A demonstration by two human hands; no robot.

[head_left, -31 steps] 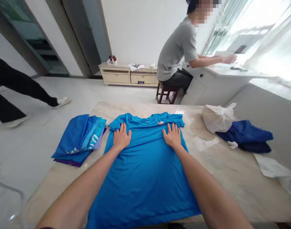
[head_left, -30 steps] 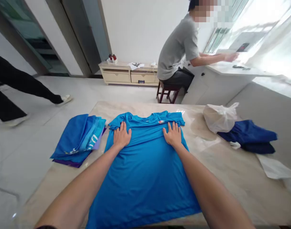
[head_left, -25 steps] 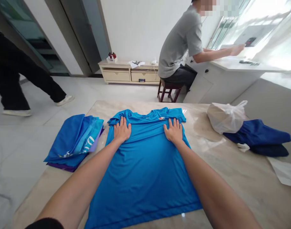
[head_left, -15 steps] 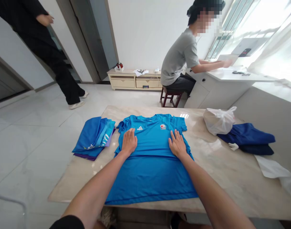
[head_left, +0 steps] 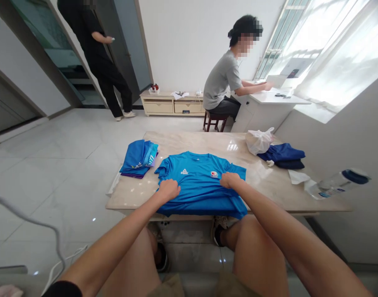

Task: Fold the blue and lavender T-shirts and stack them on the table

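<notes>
A blue T-shirt [head_left: 198, 194] lies front side up on the marble-look table [head_left: 189, 141], collar toward the far side. Its lower part reaches the near edge, and creases run across the chest. My left hand [head_left: 169, 190] is closed on the shirt's left side, below the white chest logo. On the other side, my right hand [head_left: 230, 180] is closed on the fabric beside the round badge. The fingertips of both hands are hidden in or behind the cloth.
Folded clothes [head_left: 138, 156] are stacked at the table's left. To the right are a white plastic bag [head_left: 258, 141], dark blue clothing [head_left: 283, 154] and a clear bottle [head_left: 337, 185] with a blue lid. One person [head_left: 221, 78] sits at a white desk; another [head_left: 99, 62] stands by the door.
Both hands have gone from lying flat to gripping the shirt. Its lower part has drawn in and bunched. My view has tilted and pulled back, and the person in black is now by the door.
</notes>
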